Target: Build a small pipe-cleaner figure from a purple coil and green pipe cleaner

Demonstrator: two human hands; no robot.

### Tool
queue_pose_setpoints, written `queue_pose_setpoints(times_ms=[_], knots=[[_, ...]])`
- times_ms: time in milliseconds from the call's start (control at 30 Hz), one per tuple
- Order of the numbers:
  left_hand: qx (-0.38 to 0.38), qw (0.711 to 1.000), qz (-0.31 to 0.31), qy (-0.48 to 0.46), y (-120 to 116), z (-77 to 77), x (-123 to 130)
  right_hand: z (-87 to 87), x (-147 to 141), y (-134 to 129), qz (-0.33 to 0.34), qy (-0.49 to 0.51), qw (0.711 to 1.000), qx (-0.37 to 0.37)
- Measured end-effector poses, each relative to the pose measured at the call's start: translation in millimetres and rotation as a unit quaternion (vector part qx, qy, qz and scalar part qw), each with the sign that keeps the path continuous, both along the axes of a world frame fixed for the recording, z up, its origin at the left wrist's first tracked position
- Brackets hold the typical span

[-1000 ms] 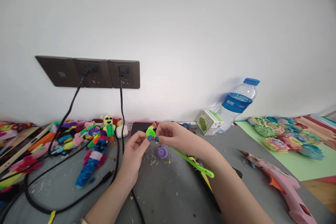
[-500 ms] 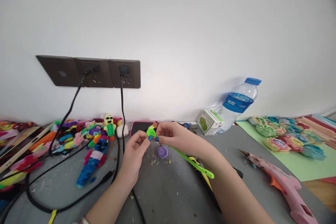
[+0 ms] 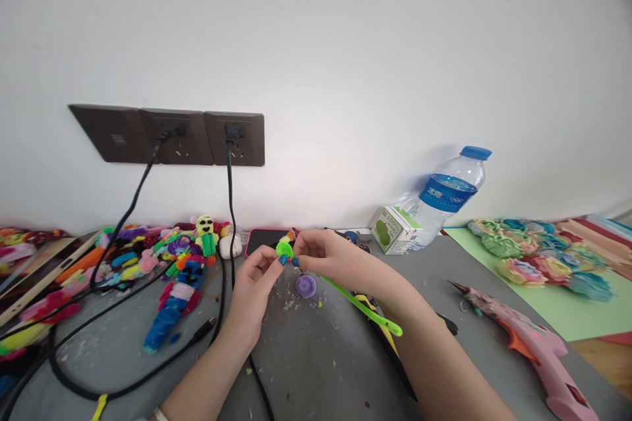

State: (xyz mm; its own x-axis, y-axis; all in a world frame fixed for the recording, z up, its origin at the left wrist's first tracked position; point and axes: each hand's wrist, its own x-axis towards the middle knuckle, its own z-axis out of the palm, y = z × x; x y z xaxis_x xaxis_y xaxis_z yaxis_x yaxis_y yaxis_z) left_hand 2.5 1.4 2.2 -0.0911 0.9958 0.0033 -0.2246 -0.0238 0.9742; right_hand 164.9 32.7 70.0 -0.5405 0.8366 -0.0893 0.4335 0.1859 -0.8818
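Observation:
My left hand (image 3: 257, 286) and my right hand (image 3: 328, 260) meet at the middle of the table, fingertips pinched. Between them is a bright green pipe cleaner (image 3: 285, 249) wound into a small coil at one end. Its long straight tail (image 3: 365, 309) runs out under my right hand toward the lower right. Both thumbs press at the coil's lower edge, and my fingers partly cover it. Just below lies a flat purple pipe-cleaner coil (image 3: 306, 286) on the table, touched by neither hand. A little orange and red piece (image 3: 290, 235) shows behind the green coil.
Black cables (image 3: 133, 385) loop over the left side, near a blue pipe-cleaner figure (image 3: 172, 302) and a colourful pile. A phone (image 3: 261, 239), a juice carton (image 3: 392, 230) and a water bottle (image 3: 439, 200) stand or lie along the wall. At right are a pink glue gun (image 3: 533, 348) and fabric-like flowers (image 3: 543, 253).

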Motion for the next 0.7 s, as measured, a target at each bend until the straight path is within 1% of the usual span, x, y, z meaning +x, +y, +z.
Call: queue_pose_setpoints(times_ms=[333,700], knots=[[0.002,1.0,-0.003,0.0,-0.7,-2.4,-1.5,0.6,0.2,-0.4,0.004,0.0,1.0,-0.001],[0.005,1.0,-0.008,0.002,0.4,-1.7,-0.7,0.2,0.8,-0.2,0.003,0.001,1.0,-0.002]])
